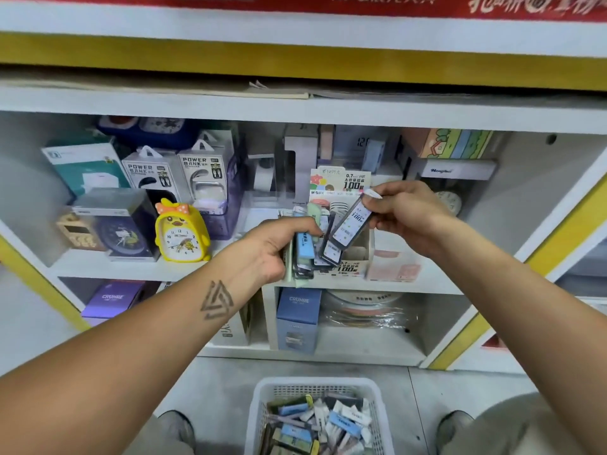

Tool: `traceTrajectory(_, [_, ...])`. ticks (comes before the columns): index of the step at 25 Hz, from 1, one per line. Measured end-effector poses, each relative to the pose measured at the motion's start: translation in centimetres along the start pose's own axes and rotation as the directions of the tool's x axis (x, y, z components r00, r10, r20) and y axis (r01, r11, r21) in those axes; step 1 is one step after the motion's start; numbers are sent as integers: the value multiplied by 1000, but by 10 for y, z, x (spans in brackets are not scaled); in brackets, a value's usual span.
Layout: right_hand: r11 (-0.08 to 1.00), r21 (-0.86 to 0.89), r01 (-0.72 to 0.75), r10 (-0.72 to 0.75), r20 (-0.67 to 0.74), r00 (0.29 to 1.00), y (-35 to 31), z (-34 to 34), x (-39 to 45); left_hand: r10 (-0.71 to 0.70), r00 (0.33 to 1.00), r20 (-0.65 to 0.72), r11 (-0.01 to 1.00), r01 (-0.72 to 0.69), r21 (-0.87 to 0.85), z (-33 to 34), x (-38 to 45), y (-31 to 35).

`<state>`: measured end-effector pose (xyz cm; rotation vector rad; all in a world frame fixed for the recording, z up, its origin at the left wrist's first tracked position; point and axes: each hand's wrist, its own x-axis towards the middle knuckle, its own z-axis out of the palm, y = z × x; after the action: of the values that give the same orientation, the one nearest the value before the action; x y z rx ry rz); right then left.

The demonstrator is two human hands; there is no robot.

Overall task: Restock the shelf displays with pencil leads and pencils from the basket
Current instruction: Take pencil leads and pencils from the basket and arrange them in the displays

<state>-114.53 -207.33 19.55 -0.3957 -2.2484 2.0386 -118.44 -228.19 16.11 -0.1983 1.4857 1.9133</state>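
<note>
My left hand (269, 249) grips a bundle of pencil lead cases (305, 254), blue, green and dark ones fanned upright. My right hand (405, 215) pinches the top of a single dark lead case (349, 226), tilted, right beside the bundle. Both hands hover in front of a cardboard lead display box (353, 257) with a printed header card (341, 180) on the middle shelf. On the floor below stands a white basket (259, 418) holding several more lead cases (320, 421).
A yellow duck alarm clock (180, 233) and power bank boxes (154, 174) stand left on the shelf. A pink box (394, 266) sits right of the display. Blue and purple boxes (297, 318) fill the lower shelf. My shoes flank the basket.
</note>
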Motion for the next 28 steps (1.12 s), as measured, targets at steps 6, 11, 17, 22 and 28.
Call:
traceTrajectory(6, [998, -47, 42, -41, 19, 999, 4, 25, 17, 11, 1000, 25, 987, -6, -163, 3, 10, 3])
traceTrajectory(11, [998, 61, 5, -6, 9, 1000, 8, 27, 25, 39, 999, 21, 975, -33, -221, 9, 15, 8])
traceTrajectory(17, [994, 66, 85, -86, 16, 996, 12, 31, 24, 80, 996, 43, 974, -69, -217, 7, 16, 12])
traceTrajectory(22, [992, 115, 43, -46, 29, 999, 15, 28, 21, 44, 997, -64, 987, -54, -151, 6, 13, 11])
traceTrajectory(28, [929, -225, 294, -322, -96, 942, 8, 7, 26, 102, 966, -237, 992, -116, -47, -9, 7, 25])
